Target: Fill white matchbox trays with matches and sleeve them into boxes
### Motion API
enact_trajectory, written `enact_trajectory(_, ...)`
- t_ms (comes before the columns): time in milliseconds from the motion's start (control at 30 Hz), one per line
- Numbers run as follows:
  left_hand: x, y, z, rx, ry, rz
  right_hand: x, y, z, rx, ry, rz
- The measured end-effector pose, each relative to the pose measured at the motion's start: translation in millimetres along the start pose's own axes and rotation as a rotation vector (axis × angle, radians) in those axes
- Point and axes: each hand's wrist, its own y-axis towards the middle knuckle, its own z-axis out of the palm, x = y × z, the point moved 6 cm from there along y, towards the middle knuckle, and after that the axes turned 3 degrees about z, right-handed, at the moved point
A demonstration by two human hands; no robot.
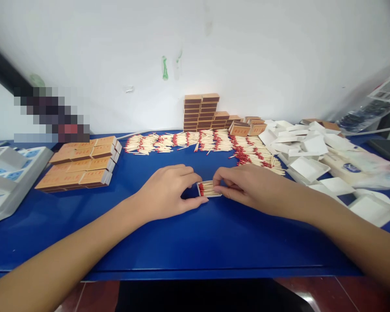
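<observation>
In front of me on the blue table lies a white matchbox tray (218,195) filled with red-headed matches (208,189), their heads toward the left end. My left hand (169,190) grips that left end, thumb along the near side and fingers at the far side. At the tray's right end, my right hand (247,186) has thumb and index finger closed on the match ends; its other fingers are curled. Behind the tray, loose matches (182,139) spread in a long band, with a denser pile of matches (253,151) behind my right hand.
Filled orange matchboxes (81,162) sit in rows at the left, beside a power strip (22,173). Stacked matchbox sleeves (199,113) stand against the wall. White trays (308,167) are heaped at the right near a plastic tissue pack (354,167). The table's front edge (214,274) runs close to me.
</observation>
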Motion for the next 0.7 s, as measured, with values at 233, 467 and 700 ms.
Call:
enact_trajectory(233,0,1,0.8,-0.003,0.002,0.002,-14,-2,-13,-0.087,-0.021,0.027)
enact_trajectory(467,1,-3,-2.6,0.013,0.011,-0.011,-73,-12,-45,-0.054,-0.121,0.216)
enact_trajectory(700,2,-5,-3.2,0.021,0.036,-0.007,-94,-11,-34,0.055,-0.084,0.268)
